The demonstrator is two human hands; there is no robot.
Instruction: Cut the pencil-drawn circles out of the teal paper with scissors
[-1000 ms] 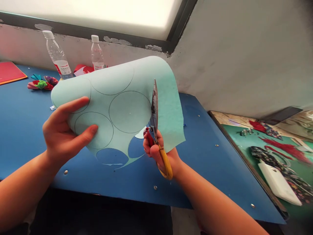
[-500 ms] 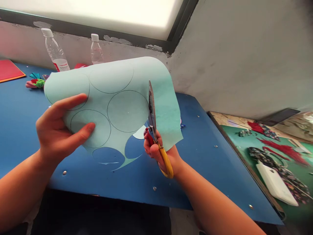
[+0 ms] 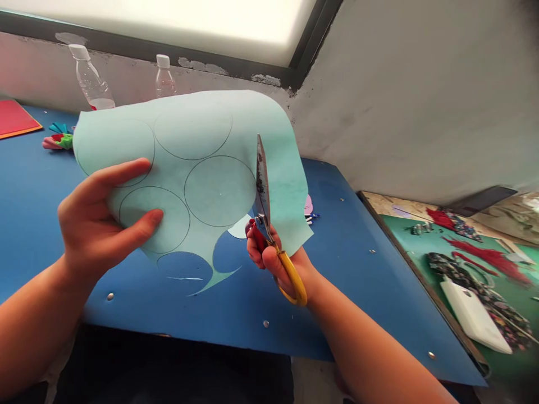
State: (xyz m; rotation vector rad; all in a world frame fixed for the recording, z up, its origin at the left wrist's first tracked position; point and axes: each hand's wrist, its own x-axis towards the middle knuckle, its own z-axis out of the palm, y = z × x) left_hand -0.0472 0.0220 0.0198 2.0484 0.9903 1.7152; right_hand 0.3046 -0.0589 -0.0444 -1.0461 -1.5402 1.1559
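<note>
Blue tabletop [image 3: 379, 280] backs a mint sheet [image 3: 177, 168], held up off it — likely for blade room. Left hand [image 3: 99, 221] pinches its side, steadying it; right hand [image 3: 274, 262] grasps scissors [image 3: 263, 193] at a traced circle [image 3: 220, 192] — lower blade seemingly hidden behind.

Before me, a blue table [image 3: 353, 241] below a bright window [image 3: 168, 25] in a dark frame [image 3: 126, 53]; to my right, grey wall [image 3: 412, 101] and a green worktop [image 3: 425, 242]

Head cam faces fwd/down, near bare L hand [image 3: 95, 227] & bare R hand [image 3: 274, 262], over flat blue studded tabletop [image 3: 189, 317].
</note>
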